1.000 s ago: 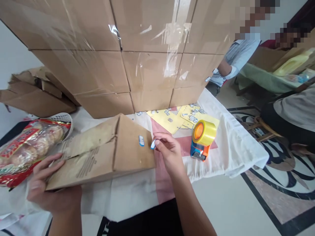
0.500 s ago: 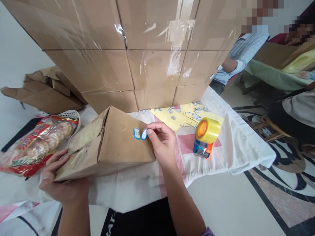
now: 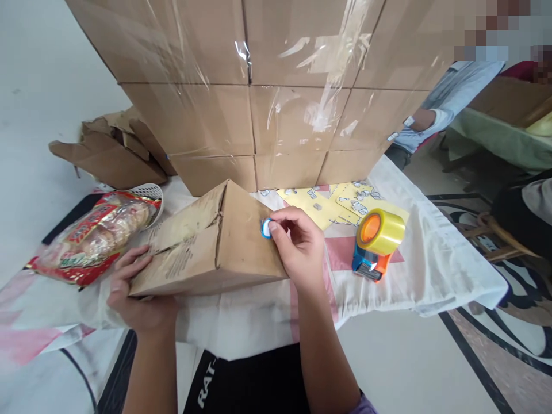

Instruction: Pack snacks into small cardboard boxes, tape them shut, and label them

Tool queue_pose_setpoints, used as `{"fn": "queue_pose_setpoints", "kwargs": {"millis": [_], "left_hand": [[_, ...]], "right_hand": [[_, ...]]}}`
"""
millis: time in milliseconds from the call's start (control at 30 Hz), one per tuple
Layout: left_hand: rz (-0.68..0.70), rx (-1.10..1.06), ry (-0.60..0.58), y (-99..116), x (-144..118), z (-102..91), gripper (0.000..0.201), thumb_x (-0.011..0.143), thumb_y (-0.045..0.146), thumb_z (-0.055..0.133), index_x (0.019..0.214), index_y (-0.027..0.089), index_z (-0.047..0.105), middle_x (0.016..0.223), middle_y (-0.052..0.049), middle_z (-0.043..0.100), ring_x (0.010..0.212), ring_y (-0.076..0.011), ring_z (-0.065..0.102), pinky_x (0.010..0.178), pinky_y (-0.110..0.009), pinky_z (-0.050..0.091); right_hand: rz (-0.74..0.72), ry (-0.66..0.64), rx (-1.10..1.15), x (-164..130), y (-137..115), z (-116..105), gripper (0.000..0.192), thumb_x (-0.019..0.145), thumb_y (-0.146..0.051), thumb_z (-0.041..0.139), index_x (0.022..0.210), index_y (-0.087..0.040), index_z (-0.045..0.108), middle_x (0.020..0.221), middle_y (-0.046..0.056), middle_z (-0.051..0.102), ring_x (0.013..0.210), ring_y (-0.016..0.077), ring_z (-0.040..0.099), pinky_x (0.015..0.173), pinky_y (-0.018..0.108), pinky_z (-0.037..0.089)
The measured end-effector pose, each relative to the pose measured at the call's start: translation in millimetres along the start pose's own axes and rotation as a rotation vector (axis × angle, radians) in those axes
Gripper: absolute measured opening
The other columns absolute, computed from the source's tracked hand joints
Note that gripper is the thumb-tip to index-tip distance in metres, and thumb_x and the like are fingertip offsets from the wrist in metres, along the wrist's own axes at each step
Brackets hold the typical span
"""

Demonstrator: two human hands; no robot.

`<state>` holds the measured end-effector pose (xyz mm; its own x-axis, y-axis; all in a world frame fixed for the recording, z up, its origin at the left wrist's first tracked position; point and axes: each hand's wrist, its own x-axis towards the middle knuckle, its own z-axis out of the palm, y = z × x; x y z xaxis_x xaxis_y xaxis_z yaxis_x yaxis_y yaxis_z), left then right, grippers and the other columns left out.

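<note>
A small brown cardboard box (image 3: 215, 247) lies tilted on the white cloth (image 3: 414, 253) in front of me. My left hand (image 3: 135, 290) grips its near left end. My right hand (image 3: 297, 244) pinches a small blue-and-white sticker (image 3: 266, 228) against the box's right face, thumb and fingertips closed on it. Whether the sticker is fully stuck down I cannot tell.
A wall of taped cardboard boxes (image 3: 267, 86) rises right behind. Yellow sticker sheets (image 3: 319, 204) and an orange tape dispenser (image 3: 376, 241) lie to the right. A snack packet (image 3: 97, 236) rests in a white basket at left, torn cardboard (image 3: 116, 155) behind it. Other people sit at far right.
My right hand carried the sticker left from beside the box onto its right face. The box has turned and tilted in my left hand, and the first sticker is now under my fingers.
</note>
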<state>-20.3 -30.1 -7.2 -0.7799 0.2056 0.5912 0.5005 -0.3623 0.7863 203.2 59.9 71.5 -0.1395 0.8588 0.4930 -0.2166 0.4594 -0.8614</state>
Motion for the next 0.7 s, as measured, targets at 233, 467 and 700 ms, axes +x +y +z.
{"fn": "queue_pose_setpoints", "kwargs": {"millis": [233,467,700], "left_hand": [[0.035,-0.112,0.046,-7.7,-0.9,-1.1,0.037,0.087,0.03,0.036,0.074,0.018,0.069,0.097,-0.011,0.073,0.11,-0.0305,0.067,0.112,-0.057,0.041],[0.052,-0.08,0.013,-4.1,-2.0,-1.5,0.036,0.089,0.027,0.034,0.076,0.017,0.066,0.099,-0.011,0.072,0.111,-0.0287,0.067,0.112,-0.055,0.042],[0.047,0.039,-0.019,6.5,-3.2,-0.6,0.034,0.088,0.027,0.031,0.076,0.018,0.061,0.099,-0.013,0.071,0.113,-0.0305,0.066,0.11,-0.057,0.044]], "right_hand": [[-0.095,-0.008,-0.09,-2.8,-0.7,-3.3,0.01,0.091,-0.016,0.067,0.094,-0.026,0.069,0.088,-0.001,0.065,0.08,0.0132,0.058,0.068,0.027,0.046],[-0.089,0.055,-0.186,-3.7,-1.8,-5.0,0.013,0.086,-0.02,0.072,0.095,-0.026,0.067,0.119,0.005,0.058,0.101,0.0186,0.058,0.076,0.032,0.049],[-0.076,0.054,-0.215,-7.6,3.3,-9.8,0.009,0.089,-0.025,0.069,0.085,-0.029,0.076,0.12,0.006,0.06,0.103,0.0221,0.06,0.089,0.043,0.052]]}}
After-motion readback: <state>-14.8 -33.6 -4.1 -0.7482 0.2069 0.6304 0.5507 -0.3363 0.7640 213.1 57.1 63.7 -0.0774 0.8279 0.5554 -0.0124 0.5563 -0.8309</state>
